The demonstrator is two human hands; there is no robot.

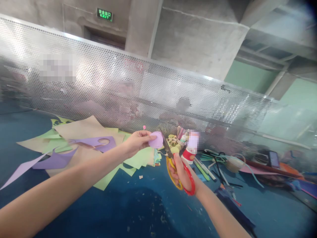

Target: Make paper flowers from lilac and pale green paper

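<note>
The left hand (137, 143) pinches a lilac paper disc (156, 140) above the blue surface (119, 211), towards its far edge. The right hand (180, 170) is clamped on the scissors (169, 150), blades just beside the disc (contact is hard to tell). Held at 1 side, the disc could flex under a blade and tear. Farther out, a wide right-hand swing might topple the red-labelled bottle (189, 155).
</note>
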